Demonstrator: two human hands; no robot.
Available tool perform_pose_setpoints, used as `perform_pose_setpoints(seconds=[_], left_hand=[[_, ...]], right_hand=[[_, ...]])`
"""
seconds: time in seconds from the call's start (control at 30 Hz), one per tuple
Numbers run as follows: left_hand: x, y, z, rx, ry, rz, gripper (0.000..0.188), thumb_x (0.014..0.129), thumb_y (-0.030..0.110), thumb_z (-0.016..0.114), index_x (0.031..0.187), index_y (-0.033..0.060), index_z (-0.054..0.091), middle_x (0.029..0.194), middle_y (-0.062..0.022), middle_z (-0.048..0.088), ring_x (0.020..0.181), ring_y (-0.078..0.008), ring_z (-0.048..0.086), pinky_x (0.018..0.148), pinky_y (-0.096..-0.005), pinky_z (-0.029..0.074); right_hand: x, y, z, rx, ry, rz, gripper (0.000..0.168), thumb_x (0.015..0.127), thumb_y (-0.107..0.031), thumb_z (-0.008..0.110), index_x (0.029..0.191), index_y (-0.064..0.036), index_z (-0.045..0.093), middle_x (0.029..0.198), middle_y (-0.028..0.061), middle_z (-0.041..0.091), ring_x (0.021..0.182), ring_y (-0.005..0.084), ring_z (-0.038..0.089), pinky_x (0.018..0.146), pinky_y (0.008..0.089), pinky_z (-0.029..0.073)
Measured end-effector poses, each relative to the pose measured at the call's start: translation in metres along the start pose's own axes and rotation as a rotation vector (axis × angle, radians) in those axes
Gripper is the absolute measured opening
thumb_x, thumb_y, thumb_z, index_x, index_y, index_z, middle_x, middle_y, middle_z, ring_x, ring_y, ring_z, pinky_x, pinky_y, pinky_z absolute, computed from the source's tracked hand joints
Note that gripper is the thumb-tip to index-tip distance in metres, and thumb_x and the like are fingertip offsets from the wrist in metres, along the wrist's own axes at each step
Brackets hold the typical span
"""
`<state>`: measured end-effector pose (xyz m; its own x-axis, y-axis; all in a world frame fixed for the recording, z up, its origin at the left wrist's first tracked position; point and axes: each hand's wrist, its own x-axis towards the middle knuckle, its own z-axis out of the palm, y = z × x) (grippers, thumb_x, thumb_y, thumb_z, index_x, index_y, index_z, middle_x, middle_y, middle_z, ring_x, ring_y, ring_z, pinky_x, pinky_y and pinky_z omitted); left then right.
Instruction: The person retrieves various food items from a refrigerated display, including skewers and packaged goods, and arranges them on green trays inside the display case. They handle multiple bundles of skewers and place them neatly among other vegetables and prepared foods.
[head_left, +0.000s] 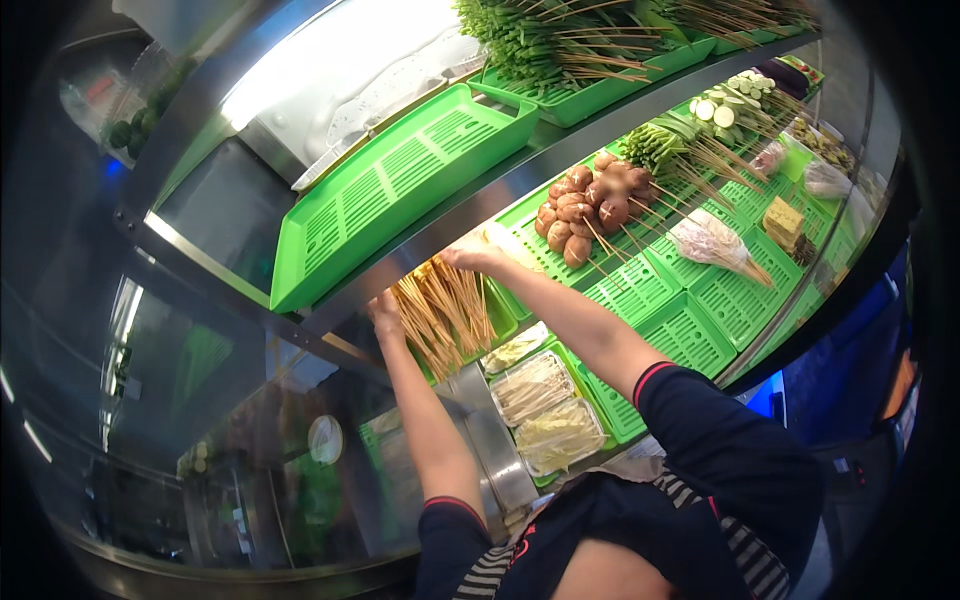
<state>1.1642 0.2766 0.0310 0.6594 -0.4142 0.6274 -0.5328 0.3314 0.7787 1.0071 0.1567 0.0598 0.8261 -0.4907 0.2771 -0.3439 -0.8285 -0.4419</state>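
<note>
Both of my arms reach in under the metal shelf to a green plastic tray (501, 309) of food on bamboo skewers (442, 315). The skewers' bare stick ends point towards me, and the yellowish-brown food lies deeper in, partly hidden by the shelf edge. My left hand (387, 315) is at the left side of the skewers, its fingers mostly out of sight. At their far right side is my right hand (474, 252), palm turned partly up, next to a pale plastic-wrapped item (514, 244). Whether either hand grips the tray or only touches it cannot be seen.
Above, the steel shelf (465, 202) carries a bare green tray (375, 180) and green vegetable skewers (517, 45). Right of my hands lie mushroom skewers (577, 217) and a bagged skewer bundle (709, 240). Nearer me are packs of enoki mushrooms (532, 386) and cabbage leaves (561, 436).
</note>
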Motion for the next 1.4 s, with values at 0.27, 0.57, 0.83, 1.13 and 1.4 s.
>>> perform_pose_setpoints(seconds=[0.27,0.57,0.83,1.13,1.4], left_hand=[[-0.014,0.052,-0.008,0.106,-0.233,-0.320,0.050,0.074,0.036,0.059,0.105,-0.0028,0.051,0.109,-0.0140,0.046,0.101,-0.0243,0.042,0.085,-0.0368,0.034],[-0.007,0.038,0.005,0.223,-0.168,-0.291,0.062,0.070,0.030,0.067,0.115,-0.0049,0.042,0.119,-0.0169,0.041,0.107,-0.0250,0.040,0.092,-0.0333,0.033],[-0.016,0.055,0.006,0.176,-0.215,-0.360,0.065,0.070,0.037,0.065,0.113,-0.0060,0.042,0.113,-0.0189,0.044,0.104,-0.0264,0.042,0.087,-0.0355,0.035],[-0.022,0.070,0.015,0.109,-0.199,-0.326,0.060,0.073,0.033,0.066,0.116,-0.0016,0.041,0.115,-0.0144,0.046,0.099,-0.0238,0.049,0.082,-0.0340,0.041],[-0.023,0.039,-0.003,0.319,0.024,-0.442,0.110,0.066,0.060,0.058,0.132,-0.0068,0.000,0.139,-0.0239,0.005,0.130,-0.0290,0.007,0.105,-0.0334,0.011]], right_hand=[[-0.027,-0.059,-0.015,0.063,0.133,-0.066,0.028,0.081,-0.025,0.039,0.090,-0.006,0.058,0.090,0.0155,0.059,0.090,0.0289,0.053,0.079,0.0382,0.039],[-0.035,-0.046,0.013,0.184,0.202,0.255,0.055,0.086,-0.038,0.037,0.114,0.009,0.038,0.119,0.0280,0.032,0.116,0.0411,0.022,0.098,0.0479,0.014],[-0.026,-0.035,0.034,0.119,0.466,0.254,0.054,0.084,-0.040,0.041,0.097,0.012,0.046,0.105,0.0281,0.042,0.102,0.0379,0.038,0.093,0.0419,0.026],[-0.021,-0.045,0.051,0.155,0.671,0.278,0.051,0.083,-0.035,0.045,0.106,0.011,0.040,0.107,0.0255,0.042,0.101,0.0352,0.042,0.089,0.0387,0.034],[-0.087,-0.066,-0.005,0.211,0.417,0.087,0.054,0.084,-0.033,0.043,0.107,0.015,0.042,0.107,0.0319,0.045,0.109,0.0400,0.039,0.093,0.0392,0.032]])
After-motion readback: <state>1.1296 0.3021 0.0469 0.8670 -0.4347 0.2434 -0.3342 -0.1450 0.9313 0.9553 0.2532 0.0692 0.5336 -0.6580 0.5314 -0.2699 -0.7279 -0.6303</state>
